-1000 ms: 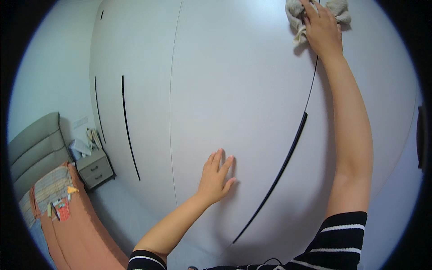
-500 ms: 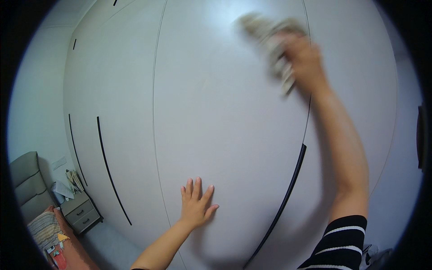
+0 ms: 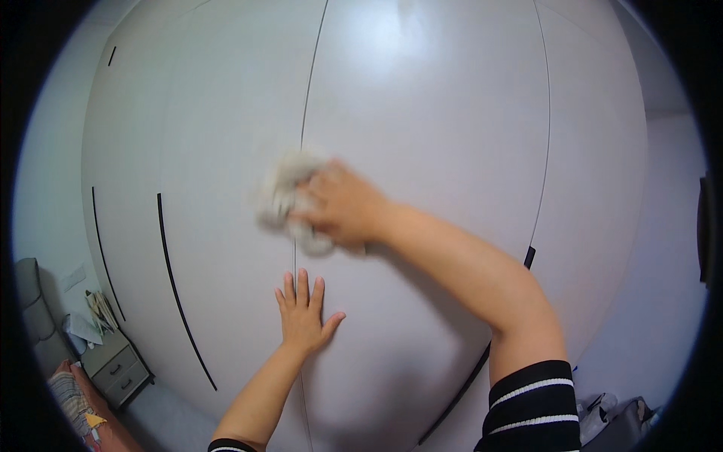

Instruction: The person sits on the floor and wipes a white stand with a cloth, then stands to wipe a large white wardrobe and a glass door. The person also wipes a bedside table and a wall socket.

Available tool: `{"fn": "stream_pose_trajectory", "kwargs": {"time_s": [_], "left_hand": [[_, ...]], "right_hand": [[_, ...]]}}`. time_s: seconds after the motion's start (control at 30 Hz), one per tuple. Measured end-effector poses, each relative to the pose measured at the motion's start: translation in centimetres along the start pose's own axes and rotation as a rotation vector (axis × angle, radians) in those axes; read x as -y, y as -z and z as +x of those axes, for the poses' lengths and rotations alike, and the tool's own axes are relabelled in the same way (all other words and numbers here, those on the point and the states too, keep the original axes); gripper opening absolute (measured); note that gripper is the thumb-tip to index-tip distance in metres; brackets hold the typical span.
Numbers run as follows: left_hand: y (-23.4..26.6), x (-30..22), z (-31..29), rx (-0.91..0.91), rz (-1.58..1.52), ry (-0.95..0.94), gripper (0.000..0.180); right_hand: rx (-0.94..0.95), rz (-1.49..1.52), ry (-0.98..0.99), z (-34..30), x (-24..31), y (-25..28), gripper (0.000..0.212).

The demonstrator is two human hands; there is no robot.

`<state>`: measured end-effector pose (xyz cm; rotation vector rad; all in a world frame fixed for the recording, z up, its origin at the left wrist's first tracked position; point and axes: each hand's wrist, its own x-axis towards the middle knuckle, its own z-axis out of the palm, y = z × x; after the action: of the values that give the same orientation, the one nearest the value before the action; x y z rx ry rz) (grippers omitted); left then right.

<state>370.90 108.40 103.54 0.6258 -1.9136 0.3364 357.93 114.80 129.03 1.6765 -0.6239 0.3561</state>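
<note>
A pale, crumpled cloth [image 3: 290,197] is pressed against the light wardrobe door [image 3: 429,128], blurred by motion. My right hand [image 3: 346,207] grips it, its arm reaching across from the lower right in a black sleeve with white stripes. Below the cloth, my left hand [image 3: 303,324] lies flat on the wardrobe with fingers spread, close to the seam between two doors. It holds nothing. Behind my right forearm, a long black handle [image 3: 456,399] runs down the door and is partly covered.
More black handles [image 3: 181,301] line the doors at left. In the lower left stand a grey two-drawer nightstand [image 3: 120,369] with papers on it and a bed with a grey headboard [image 3: 38,309]. Bags [image 3: 599,414] sit at the lower right.
My right hand has swept the cloth from the upper right down and left to the door seam. My left hand stays flat on the wardrobe; the view has shifted slightly.
</note>
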Motion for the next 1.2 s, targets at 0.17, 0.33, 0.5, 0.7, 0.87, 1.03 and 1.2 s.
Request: {"fn": "stream_pose_trajectory", "kwargs": {"time_s": [0.17,0.33,0.5,0.7,0.87,1.03,1.2], "left_hand": [[-0.7,3.4,-0.9,0.021,0.137,-0.137,0.089],[-0.5,3.6,-1.7,0.188,0.077,-0.098,0.088],[-0.4,3.4,-1.8,0.196,0.027,-0.156,0.092],[0.2,3.4,-1.1,0.293,0.034,-0.110,0.093],[1.5,3.9,-1.9,0.334,0.123,-0.091,0.094],[2.3,3.3,-2.2,0.380,0.143,-0.089,0.093],[1.3,2.4,-3.2,0.347,0.141,-0.059,0.104]], "right_hand": [[0.074,-0.040,0.058,0.3,-5.0,2.6,0.033],[-0.343,-0.629,-0.952,-0.2,-20.2,15.5,0.044],[-0.384,-0.844,-1.488,-0.3,-25.7,16.6,0.062],[-0.264,-0.436,-0.360,10.9,-13.3,0.2,0.035],[-0.070,0.002,0.081,6.4,3.7,-6.6,0.042],[-0.052,-0.258,-0.231,3.1,-5.4,2.7,0.049],[-0.292,-0.742,-1.006,-5.8,-18.1,13.3,0.051]]}}
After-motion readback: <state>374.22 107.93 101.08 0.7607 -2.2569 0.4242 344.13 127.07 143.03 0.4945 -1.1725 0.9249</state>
